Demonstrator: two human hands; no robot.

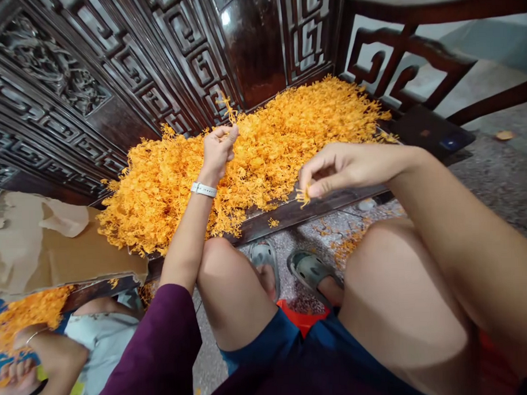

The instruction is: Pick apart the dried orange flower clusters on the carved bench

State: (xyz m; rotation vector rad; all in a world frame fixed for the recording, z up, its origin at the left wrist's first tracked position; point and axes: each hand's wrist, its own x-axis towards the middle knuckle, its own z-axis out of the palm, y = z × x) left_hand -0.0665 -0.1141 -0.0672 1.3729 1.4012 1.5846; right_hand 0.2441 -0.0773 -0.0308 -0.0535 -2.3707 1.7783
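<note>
A large heap of small orange plastic-looking pieces with thin branching prongs (262, 157) covers the dark wooden bench. Over the heap, my left hand (219, 147) is closed in a pinch on an orange pronged piece (230, 111), which sticks up from the fingertips. My right hand (344, 169) is nearer to me, above the bench's front edge. Its thumb and fingers pinch another orange pronged piece (304, 196), with prongs pointing down and left. The two held pieces are apart from each other.
Carved dark wood panels (258, 42) rise behind the heap, and an openwork armrest (397, 60) stands at right. A dark flat box (434, 131) lies there. Cardboard (66, 244) is at left, beside another person's arm (57, 354). Loose orange bits (349, 243) lie on the floor.
</note>
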